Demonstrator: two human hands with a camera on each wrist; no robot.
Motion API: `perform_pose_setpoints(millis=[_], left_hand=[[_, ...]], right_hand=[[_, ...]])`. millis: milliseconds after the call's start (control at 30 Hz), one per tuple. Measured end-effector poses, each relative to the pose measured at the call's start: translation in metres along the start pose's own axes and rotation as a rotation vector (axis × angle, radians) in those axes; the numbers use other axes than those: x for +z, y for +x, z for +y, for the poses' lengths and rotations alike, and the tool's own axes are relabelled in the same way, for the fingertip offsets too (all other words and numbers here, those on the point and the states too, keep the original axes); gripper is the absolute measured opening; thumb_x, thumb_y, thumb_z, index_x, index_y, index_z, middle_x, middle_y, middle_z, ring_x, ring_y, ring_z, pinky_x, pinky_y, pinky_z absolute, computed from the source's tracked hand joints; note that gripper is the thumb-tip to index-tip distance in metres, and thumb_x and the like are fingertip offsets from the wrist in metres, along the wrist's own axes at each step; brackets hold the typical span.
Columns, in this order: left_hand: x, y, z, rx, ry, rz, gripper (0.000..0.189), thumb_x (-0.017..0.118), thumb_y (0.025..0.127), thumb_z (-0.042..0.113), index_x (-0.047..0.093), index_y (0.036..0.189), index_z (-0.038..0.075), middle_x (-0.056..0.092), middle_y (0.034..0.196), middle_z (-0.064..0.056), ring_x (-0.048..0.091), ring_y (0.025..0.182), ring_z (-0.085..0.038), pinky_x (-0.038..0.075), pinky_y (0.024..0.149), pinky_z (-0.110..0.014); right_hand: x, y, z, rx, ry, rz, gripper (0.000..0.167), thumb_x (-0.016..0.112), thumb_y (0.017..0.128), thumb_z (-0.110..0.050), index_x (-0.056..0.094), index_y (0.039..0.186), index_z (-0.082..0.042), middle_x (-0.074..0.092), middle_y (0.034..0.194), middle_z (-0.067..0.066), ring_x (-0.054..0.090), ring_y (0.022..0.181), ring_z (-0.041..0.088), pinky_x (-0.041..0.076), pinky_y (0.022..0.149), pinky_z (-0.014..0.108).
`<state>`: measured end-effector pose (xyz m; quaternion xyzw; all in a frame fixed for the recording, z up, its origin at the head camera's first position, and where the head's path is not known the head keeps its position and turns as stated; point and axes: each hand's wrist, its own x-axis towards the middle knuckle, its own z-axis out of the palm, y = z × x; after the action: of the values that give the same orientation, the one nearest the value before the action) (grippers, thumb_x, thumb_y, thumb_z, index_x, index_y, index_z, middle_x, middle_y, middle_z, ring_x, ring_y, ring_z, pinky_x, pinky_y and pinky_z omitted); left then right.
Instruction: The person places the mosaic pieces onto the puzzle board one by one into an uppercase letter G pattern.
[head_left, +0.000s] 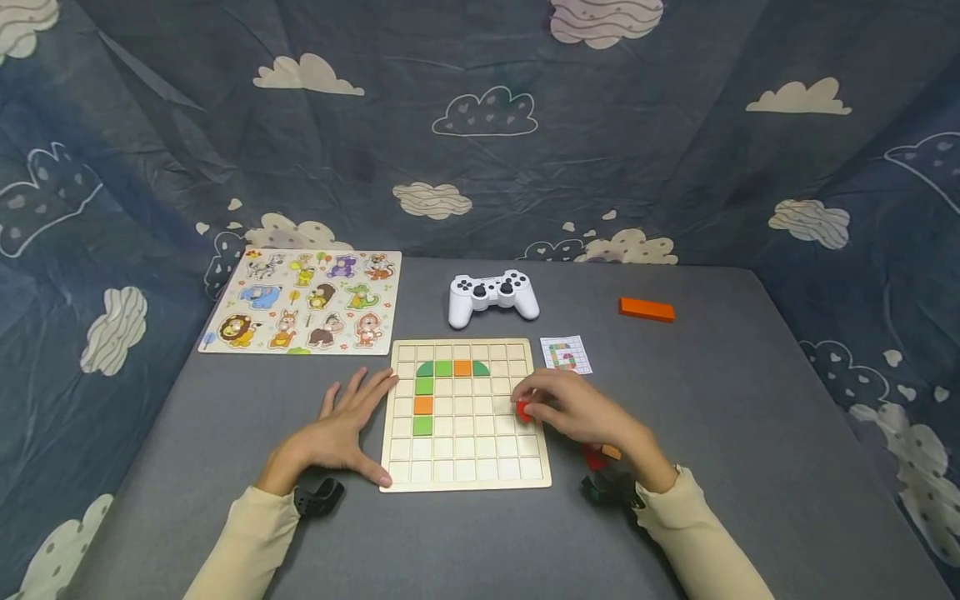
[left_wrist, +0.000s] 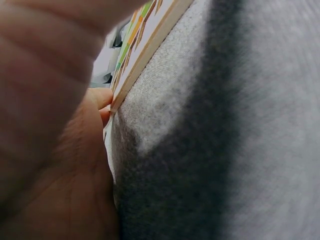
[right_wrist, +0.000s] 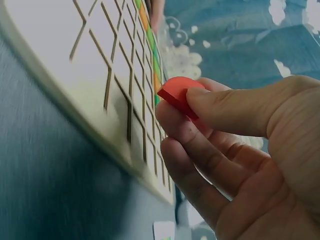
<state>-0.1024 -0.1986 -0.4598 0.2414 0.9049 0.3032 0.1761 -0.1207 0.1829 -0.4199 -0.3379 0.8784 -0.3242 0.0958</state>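
Observation:
A wooden grid board (head_left: 486, 467) lies flat on the table, with light green and orange square tiles (head_left: 423, 406) in a column and a row. Dark green rounded tiles (head_left: 481, 368) stand at both ends of that row. My left hand (head_left: 337, 429) spreads its fingers along the board's left edge, thumb at the near left corner. Between thumb and fingers, my right hand (head_left: 573, 407) pinches a red rounded block (right_wrist: 177, 90) with one straight side. It is held over the board's right edge, tilted in the right wrist view.
A small pattern card (head_left: 566, 355) lies right of the board. Beyond it is an orange bar (head_left: 647, 310). A white game controller (head_left: 493, 295) sits behind the board, an animal picture board (head_left: 300, 302) at back left. Red (head_left: 595, 458) and orange blocks (head_left: 611, 452) lie partly under my right wrist.

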Motion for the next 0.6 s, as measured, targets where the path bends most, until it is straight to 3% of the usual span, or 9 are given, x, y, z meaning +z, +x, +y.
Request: perform_pose_setpoints(millis=[600], left_hand=[[-0.002,-0.002,0.003,0.004,-0.006,-0.003,0.144,0.094,0.051,0.058,0.013,0.161,0.013,0.006,0.169,-0.013,-0.007,0.152,-0.048,-0.007,0.113,-0.072]], right_hand=[[0.034,0.041,-0.034,-0.097,0.032,-0.081,0.018,0.068,0.094,-0.007,0.072,0.110,-0.011,0.070,0.102,-0.004,0.062,0.091,0.009,0.053,0.084,0.027]])
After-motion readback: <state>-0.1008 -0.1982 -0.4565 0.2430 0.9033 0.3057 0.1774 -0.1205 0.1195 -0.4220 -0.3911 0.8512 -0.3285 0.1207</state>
